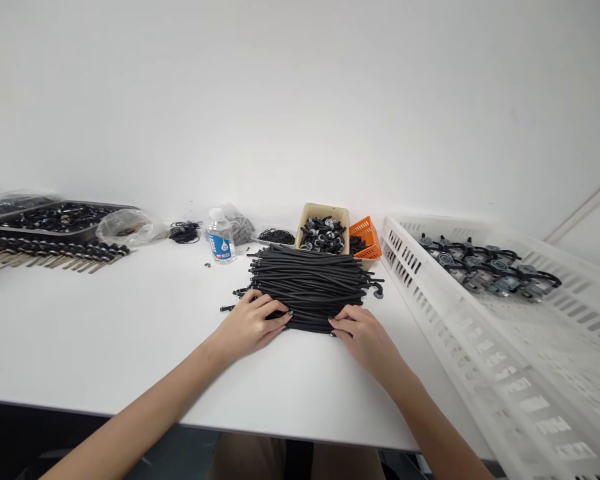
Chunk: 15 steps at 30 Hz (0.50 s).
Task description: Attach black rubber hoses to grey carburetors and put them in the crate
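Note:
A thick pile of black rubber tubes (307,283) lies across the middle of the white table (130,333). My left hand (253,323) rests on the pile's near left corner, fingers stretched flat against the tubes. My right hand (363,333) touches the near right corner, its fingertips laid on the front tubes. Neither hand has anything lifted. A few loose tube ends with small fittings stick out at the left of the pile (230,303).
Behind the pile stand a beige box (324,230) of black and grey fittings and an orange basket (366,237). A water bottle (221,237) stands at the left of them. A metal tray (55,219) of black parts sits far left. A large white slotted crate (505,333) with assembled parts fills the right.

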### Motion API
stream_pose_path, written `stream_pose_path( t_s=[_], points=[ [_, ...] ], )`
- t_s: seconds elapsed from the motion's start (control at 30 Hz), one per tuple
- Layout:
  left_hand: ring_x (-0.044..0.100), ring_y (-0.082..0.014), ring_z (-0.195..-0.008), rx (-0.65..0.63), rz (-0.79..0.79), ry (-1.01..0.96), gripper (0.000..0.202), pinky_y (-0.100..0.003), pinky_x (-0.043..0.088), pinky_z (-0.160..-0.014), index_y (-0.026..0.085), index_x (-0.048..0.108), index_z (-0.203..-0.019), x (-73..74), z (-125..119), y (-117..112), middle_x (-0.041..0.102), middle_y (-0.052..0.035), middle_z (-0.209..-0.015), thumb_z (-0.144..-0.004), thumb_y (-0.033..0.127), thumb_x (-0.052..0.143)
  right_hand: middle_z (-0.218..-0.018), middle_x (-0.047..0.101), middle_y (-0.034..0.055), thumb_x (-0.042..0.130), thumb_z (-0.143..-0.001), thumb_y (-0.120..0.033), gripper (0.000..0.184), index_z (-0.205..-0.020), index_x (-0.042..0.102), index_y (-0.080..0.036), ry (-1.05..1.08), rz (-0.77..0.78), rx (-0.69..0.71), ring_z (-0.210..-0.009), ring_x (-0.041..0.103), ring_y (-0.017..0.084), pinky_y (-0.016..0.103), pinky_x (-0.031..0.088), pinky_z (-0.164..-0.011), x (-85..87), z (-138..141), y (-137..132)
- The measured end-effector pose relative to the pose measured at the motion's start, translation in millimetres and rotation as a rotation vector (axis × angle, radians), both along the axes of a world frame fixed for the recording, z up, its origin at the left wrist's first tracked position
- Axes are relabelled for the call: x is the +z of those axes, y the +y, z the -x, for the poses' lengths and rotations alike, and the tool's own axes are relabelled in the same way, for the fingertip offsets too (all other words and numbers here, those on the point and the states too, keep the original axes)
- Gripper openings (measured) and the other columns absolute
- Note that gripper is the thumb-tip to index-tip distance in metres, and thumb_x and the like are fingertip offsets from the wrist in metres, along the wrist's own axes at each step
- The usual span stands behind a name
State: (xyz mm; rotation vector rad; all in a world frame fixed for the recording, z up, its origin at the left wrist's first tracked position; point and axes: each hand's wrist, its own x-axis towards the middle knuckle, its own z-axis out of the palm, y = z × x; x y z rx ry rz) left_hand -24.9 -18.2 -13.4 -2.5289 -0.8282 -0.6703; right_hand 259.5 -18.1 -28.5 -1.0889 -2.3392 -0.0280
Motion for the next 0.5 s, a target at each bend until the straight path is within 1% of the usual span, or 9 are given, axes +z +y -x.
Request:
stream_pose_path(
  t_s=[0.1,0.23,0.33,0.43,0.5],
  points=[
    [0.059,-0.0177,-0.089,-0.010,0.000,0.000,0.020,-0.037,0.037,-0.083,0.024,0.071,-0.108,0.8,1,0,0.072,-0.0033,-0.106,-0.097,0.021,0.054,-0.083,0.066,0.0017,0.062,-0.088,-0.009,0.020,-0.091,0.077,-0.023,0.023,-0.029,0.013,-0.075,0.060,0.015,0.034,0.055,-0.078,-6.7,-2,5],
    [0.059,-0.0181,-0.093,-0.003,0.071,0.003,0.023,-0.036,0.037,-0.083,0.023,0.069,-0.113,0.0,2,-1,0.070,-0.0048,-0.112,-0.098,0.024,0.052,-0.089,0.066,0.0025,0.064,-0.087,-0.008,0.023,-0.094,0.078,-0.025,0.045,-0.072,-0.006,-0.075,0.059,0.015,0.033,0.055,-0.077,-13.3,-3,8],
    [0.059,-0.0190,-0.096,0.024,0.084,-0.027,0.025,-0.036,0.037,-0.083,0.025,0.069,-0.116,-2.6,3,-1,0.068,-0.0058,-0.114,-0.098,0.023,0.051,-0.093,0.065,0.0041,0.068,-0.084,-0.008,0.024,-0.097,0.077,-0.025,0.050,-0.080,-0.035,-0.076,0.059,0.016,0.033,0.056,-0.074,-12.4,-3,6],
    [0.057,-0.0213,-0.101,0.069,0.108,-0.083,0.024,-0.038,0.037,-0.085,0.030,0.071,-0.114,-5.7,5,0,0.065,-0.0060,-0.117,-0.097,0.027,0.054,-0.105,0.065,0.0061,0.073,-0.080,-0.011,0.024,-0.097,0.077,-0.026,0.045,-0.098,-0.051,-0.089,0.061,0.022,0.042,0.056,-0.082,-8.2,-4,4],
    [0.056,-0.0228,-0.105,0.094,0.137,-0.112,0.024,-0.039,0.037,-0.087,0.033,0.071,-0.114,-7.1,6,1,0.062,-0.0064,-0.119,-0.096,0.028,0.055,-0.112,0.064,0.0071,0.074,-0.079,-0.011,0.023,-0.097,0.076,-0.025,0.055,-0.104,-0.037,-0.100,0.060,0.025,0.046,0.055,-0.088,-5.6,-4,3]
  ],
)
